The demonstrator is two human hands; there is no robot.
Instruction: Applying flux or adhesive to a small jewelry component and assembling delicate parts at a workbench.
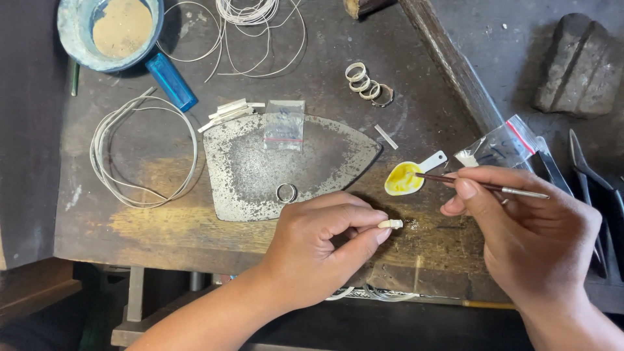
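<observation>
My left hand (328,244) pinches a small pale piece (390,223) between thumb and forefinger, low over the wooden bench. My right hand (530,227) holds a thin brush (484,186) like a pen, its dark tip resting in a white spoon-shaped dish (404,177) filled with yellow paste. A single metal ring (286,192) lies on the flat iron-shaped metal plate (253,162) just left of my left hand.
Several metal rings (365,84) lie at the back, with a wire coil (140,156), more looped wire (253,26), a blue lighter (171,81), a bowl of tan powder (110,29), small plastic bags (285,125), metal strips (227,112) and pliers (588,175) at the right.
</observation>
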